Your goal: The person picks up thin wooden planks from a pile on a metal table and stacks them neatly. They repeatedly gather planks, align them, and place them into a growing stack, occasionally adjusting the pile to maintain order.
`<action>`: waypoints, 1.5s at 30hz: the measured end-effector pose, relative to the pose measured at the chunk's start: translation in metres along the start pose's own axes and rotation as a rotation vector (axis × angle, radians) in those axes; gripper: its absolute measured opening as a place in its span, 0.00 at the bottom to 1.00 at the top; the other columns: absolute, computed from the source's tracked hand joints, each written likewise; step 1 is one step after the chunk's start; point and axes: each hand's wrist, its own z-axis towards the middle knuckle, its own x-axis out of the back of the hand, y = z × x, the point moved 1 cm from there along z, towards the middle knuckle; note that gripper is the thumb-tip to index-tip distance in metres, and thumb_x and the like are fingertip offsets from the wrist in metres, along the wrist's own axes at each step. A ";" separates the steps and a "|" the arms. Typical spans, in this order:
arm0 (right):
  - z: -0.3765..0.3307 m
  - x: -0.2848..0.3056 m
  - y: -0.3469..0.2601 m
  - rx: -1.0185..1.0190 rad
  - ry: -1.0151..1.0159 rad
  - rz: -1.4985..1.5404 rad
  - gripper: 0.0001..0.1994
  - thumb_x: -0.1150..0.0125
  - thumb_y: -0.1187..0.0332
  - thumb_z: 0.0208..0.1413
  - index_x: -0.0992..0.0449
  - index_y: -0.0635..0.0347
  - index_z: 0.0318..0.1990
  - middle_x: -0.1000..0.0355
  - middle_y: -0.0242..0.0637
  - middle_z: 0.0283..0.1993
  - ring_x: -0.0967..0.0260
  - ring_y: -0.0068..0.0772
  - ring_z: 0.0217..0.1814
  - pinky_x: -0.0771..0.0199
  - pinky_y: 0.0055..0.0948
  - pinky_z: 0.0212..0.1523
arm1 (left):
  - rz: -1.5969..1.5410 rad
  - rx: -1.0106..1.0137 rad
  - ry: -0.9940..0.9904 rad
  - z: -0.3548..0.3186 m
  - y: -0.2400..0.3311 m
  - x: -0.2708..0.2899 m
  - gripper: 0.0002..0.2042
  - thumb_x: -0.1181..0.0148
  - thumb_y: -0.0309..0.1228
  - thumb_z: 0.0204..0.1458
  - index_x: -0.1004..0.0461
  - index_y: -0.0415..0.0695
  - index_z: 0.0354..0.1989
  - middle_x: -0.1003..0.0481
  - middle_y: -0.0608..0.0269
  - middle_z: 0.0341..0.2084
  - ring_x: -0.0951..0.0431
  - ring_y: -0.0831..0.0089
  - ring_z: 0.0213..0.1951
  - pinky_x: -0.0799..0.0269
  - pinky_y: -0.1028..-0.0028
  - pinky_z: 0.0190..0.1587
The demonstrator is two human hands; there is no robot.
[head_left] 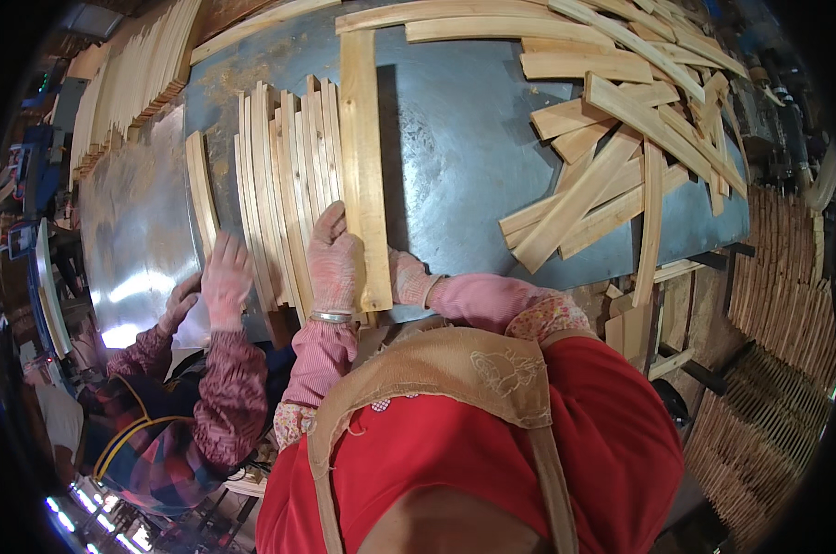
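Note:
A long pale wooden board lies lengthwise in front of me, its near end close to my body. My left hand, in a pinkish knit glove, is closed on its left edge near that end. From the other side my right hand, gloved too, holds the board; its fingers are hidden behind the wood. Just left of the board, several narrow wooden strips stand side by side in a row on the metal tabletop.
A co-worker's gloved hand is beside the strips, near a single strip. Loose boards are heaped crosswise at the right, some jutting past the table edge. Stacked strips stand far left; more wood is piled at right.

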 end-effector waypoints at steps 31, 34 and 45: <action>-0.300 0.596 0.134 -0.295 0.930 -1.378 0.41 0.33 0.63 0.54 0.37 0.46 0.78 0.28 0.49 0.68 0.30 0.51 0.71 0.31 0.48 0.72 | 1.202 -0.668 -0.462 -0.046 -0.088 -0.231 0.36 0.28 0.47 0.55 0.28 0.41 0.69 0.31 0.42 0.69 0.36 0.43 0.72 0.41 0.49 0.75; -0.312 0.633 0.120 -0.476 0.649 -1.212 0.43 0.31 0.60 0.53 0.39 0.41 0.79 0.28 0.48 0.67 0.30 0.50 0.71 0.30 0.47 0.71 | 1.333 -0.635 -0.599 -0.070 -0.093 -0.321 0.43 0.25 0.48 0.51 0.35 0.46 0.75 0.35 0.44 0.73 0.35 0.45 0.73 0.43 0.50 0.77; -0.399 0.476 0.150 -0.410 0.924 -0.442 0.49 0.26 0.46 0.53 0.43 0.56 0.78 0.28 0.56 0.64 0.30 0.60 0.66 0.28 0.53 0.66 | 1.123 -0.102 -0.647 -0.057 -0.074 -0.272 0.40 0.25 0.35 0.46 0.32 0.46 0.72 0.27 0.43 0.64 0.28 0.45 0.67 0.31 0.56 0.71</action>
